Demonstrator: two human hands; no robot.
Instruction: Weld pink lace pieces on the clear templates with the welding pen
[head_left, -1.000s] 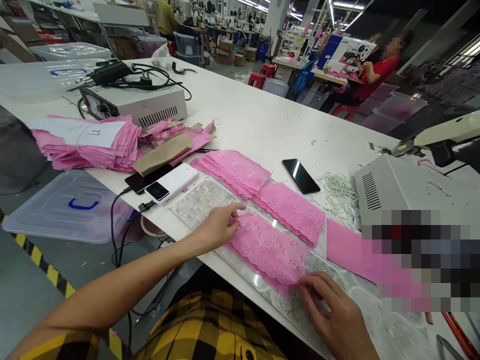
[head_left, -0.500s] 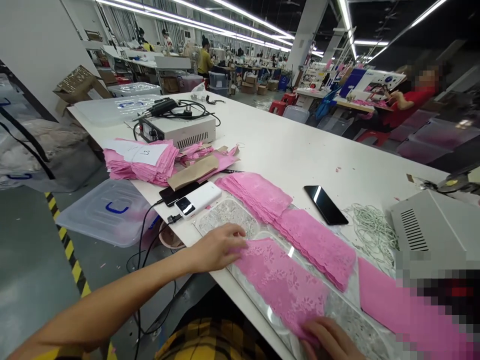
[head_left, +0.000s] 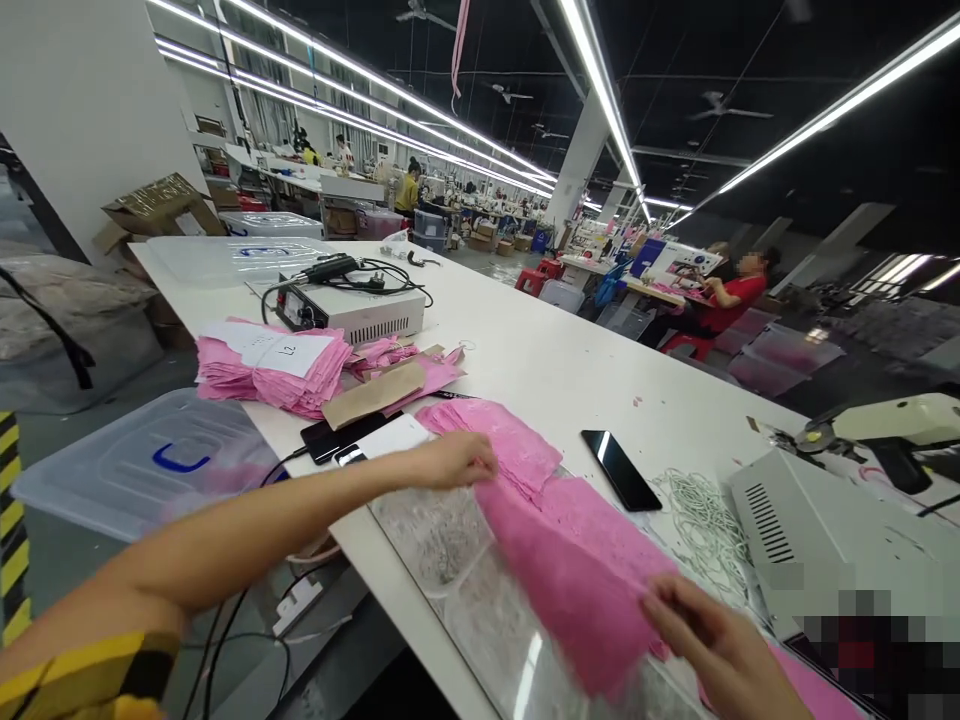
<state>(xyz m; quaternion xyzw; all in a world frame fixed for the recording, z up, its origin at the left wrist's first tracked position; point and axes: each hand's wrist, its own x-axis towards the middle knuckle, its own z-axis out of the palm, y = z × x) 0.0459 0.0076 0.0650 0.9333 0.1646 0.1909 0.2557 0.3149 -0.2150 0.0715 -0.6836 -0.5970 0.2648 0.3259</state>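
Note:
A pink fabric piece [head_left: 570,590] hangs stretched between my two hands, blurred by motion along its lower edge. My left hand [head_left: 457,460] pinches its upper left corner. At its right end, my right hand [head_left: 697,620] has thumb and fingers closed on the edge. Behind it lie overlapping stacks of pink lace pieces [head_left: 510,440], partly covered by the raised piece. Under it is a clear, shiny plastic template [head_left: 480,610] on the white table [head_left: 517,360].
A black phone [head_left: 621,470] and a tangle of pale cord [head_left: 701,520] lie beyond the stacks. A bundled pink stack [head_left: 270,365], a grey box with cables [head_left: 382,310] and a white power bank [head_left: 390,437] are left. A grey machine [head_left: 810,520] stands right.
Both hands have lifted the pink fabric piece off the plastic template and moved it toward the stacks behind. The head view has tilted up, showing more ceiling.

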